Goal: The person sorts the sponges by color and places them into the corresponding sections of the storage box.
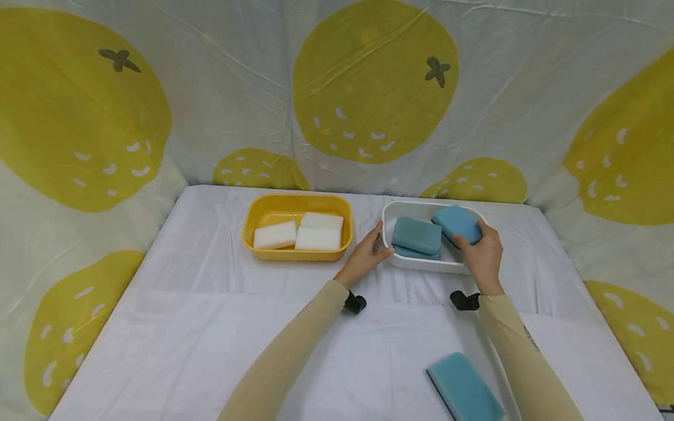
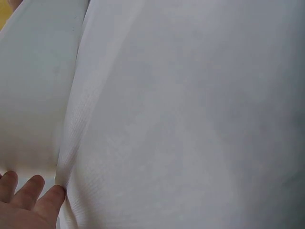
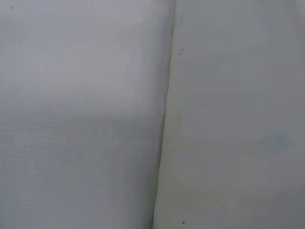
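My right hand (image 1: 485, 259) grips a blue sponge (image 1: 457, 224) over the right part of a white plastic basin (image 1: 429, 265), thumb on the near side and fingers at its right end. Inside the basin, to the left, a teal-blue sponge (image 1: 417, 234) lies on top of another blue sponge (image 1: 416, 253). My left hand (image 1: 365, 255) rests against the basin's left end, fingers extended. In the left wrist view, the left fingertips (image 2: 35, 183) touch the basin's pale wall (image 2: 38, 95). The right wrist view does not show the right hand.
Left of the white basin stands a yellow basin (image 1: 250, 234) with white sponges (image 1: 318, 238) in it. Another blue sponge (image 1: 464, 387) lies on the white cloth near the front, beside the right forearm. A lemon-patterned curtain (image 1: 237, 88) encloses the back and sides.
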Demonstrator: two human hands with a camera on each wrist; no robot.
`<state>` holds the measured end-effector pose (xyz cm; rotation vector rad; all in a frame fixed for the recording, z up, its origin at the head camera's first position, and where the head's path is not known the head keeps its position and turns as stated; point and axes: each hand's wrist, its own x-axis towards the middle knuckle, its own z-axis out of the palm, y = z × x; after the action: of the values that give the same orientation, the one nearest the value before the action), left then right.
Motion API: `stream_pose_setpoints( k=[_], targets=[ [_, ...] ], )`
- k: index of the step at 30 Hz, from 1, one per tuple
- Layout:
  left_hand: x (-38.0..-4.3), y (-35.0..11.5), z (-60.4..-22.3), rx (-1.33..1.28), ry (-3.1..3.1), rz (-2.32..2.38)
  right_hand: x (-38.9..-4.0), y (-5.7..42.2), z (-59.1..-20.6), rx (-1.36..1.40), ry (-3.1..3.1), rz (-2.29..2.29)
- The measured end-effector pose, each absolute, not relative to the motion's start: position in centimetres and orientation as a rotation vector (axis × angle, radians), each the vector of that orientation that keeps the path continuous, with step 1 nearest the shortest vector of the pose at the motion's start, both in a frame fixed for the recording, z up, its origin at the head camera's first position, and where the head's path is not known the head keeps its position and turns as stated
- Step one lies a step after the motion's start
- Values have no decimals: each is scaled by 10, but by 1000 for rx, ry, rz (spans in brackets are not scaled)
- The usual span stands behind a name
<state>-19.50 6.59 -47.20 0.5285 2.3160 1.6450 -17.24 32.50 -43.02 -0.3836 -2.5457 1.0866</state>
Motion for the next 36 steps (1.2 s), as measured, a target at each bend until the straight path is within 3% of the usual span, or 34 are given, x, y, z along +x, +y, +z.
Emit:
stream_pose_setpoints(
  k=[36],
  targets=[
    [-194,66,-473,510,2278,1670,-168,341,-439,-152,-2581,944]
  ],
)
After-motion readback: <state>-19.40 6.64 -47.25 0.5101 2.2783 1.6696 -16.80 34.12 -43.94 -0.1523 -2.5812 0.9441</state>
